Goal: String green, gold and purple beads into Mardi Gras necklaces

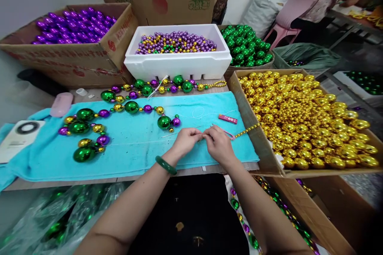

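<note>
My left hand (pixel 187 140), a green bangle at its wrist, and my right hand (pixel 218 143) meet over the turquoise towel (pixel 128 167). Both pinch at the same spot; what lies between the fingertips is too small and covered to make out. Just right of my right hand, a string of small gold beads (pixel 247 130) runs to the gold box, beside a partly hidden pink tool (pixel 229 134). A thin needle-like rod (pixel 170 134) lies left of my fingers. Farther left curls a strand of green, gold and purple beads (pixel 131 107), with pale thread trailing across the towel.
Around the towel stand a carton of purple beads (pixel 119 28), a white foam box (pixel 176 65) of mixed beads, and a carton of gold beads (pixel 260 143). Another bead strand (pixel 146 89) lies behind. A small red packet (pixel 228 118) rests on the towel. Someone sits at the far right.
</note>
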The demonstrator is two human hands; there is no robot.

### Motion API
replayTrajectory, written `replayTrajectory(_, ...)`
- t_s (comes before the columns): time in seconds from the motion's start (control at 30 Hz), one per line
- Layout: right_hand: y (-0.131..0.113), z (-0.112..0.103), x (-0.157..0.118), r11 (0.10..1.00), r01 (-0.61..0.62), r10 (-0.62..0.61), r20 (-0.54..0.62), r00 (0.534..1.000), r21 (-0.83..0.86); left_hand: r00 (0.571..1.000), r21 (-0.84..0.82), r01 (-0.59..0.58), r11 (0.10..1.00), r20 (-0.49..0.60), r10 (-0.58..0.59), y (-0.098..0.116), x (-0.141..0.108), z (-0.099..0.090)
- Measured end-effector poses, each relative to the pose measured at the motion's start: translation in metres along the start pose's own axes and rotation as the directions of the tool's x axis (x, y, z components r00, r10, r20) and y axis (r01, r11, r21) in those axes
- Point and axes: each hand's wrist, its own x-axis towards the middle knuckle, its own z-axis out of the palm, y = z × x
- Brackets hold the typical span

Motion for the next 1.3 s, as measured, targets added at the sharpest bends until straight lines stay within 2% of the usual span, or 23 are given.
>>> replayTrajectory(0.13,0.013,-0.006,0.005,0.978,-0.109,0.09,0.113,0.989,0.177,0.985,0.128,0.059,0.99,0.152,-0.078,0.008,0.002,-0.007)
replayTrajectory(0.27,0.019,-0.009,0.008,0.92,-0.202,0.142,0.195,0.97,0.335,0.953,0.082,0.127,0.989,0.265,-0.144,0.008,0.002,-0.01)
replayTrajectory(0.33,0.018,-0.011,0.01,0.895,-0.217,0.15,0.194,0.969,0.389,0.955,0.032,0.155,0.987,0.252,-0.158,0.005,0.001,-0.009)
replayTrajectory(0.43,0.014,-0.016,0.015,0.858,-0.256,0.185,0.197,0.963,0.445,0.974,-0.039,0.152,0.988,0.176,-0.143,0.0,0.0,-0.007)
replayTrajectory(0.53,0.011,-0.02,0.018,0.815,-0.311,0.206,0.258,0.944,0.488,0.972,-0.084,0.148,0.985,0.194,-0.13,-0.002,-0.001,-0.006)
replayTrajectory(0.6,0.012,-0.022,0.019,0.762,-0.365,0.21,0.328,0.921,0.536,0.966,-0.099,0.148,0.984,0.228,-0.123,-0.001,-0.002,-0.007)
replayTrajectory(0.7,0.017,-0.019,0.015,0.627,-0.45,0.228,0.402,0.887,0.636,0.959,-0.118,0.129,0.985,0.268,-0.094,-0.001,-0.003,-0.01)
replayTrajectory(0.83,0.022,-0.004,0.005,0.466,-0.465,0.282,0.372,0.884,0.753,0.954,-0.141,0.062,0.988,0.298,-0.018,-0.004,-0.004,-0.012)
replayTrajectory(0.9,0.021,0.007,-0.001,0.431,-0.445,0.324,0.325,0.888,0.785,0.968,-0.1,-0.023,0.995,0.248,0.048,-0.006,-0.005,-0.009)
replayTrajectory(0.97,0.017,0.018,-0.007,0.413,-0.42,0.38,0.267,0.886,0.808,0.98,0.014,-0.157,0.988,0.124,0.154,-0.009,-0.006,-0.006)
replayTrajectory(1.07,0.011,0.032,-0.012,0.382,-0.407,0.457,0.213,0.864,0.83,0.937,0.314,-0.32,0.894,-0.038,0.349,-0.011,-0.01,-0.002)
replayTrajectory(1.13,0.007,0.039,-0.013,0.365,-0.42,0.486,0.215,0.847,0.831,0.893,0.486,-0.367,0.793,-0.055,0.447,-0.011,-0.014,0.0)
replayTrajectory(1.2,0.005,0.042,-0.013,0.357,-0.443,0.5,0.233,0.834,0.822,0.863,0.575,-0.391,0.719,-0.041,0.503,-0.012,-0.016,0.001)
replayTrajectory(1.27,0.004,0.041,-0.012,0.368,-0.464,0.508,0.244,0.826,0.806,0.856,0.581,-0.39,0.715,-0.059,0.514,-0.013,-0.017,0.001)
replayTrajectory(1.3,0.004,0.04,-0.012,0.382,-0.469,0.514,0.239,0.824,0.796,0.862,0.549,-0.376,0.747,-0.089,0.499,-0.014,-0.016,0.001)
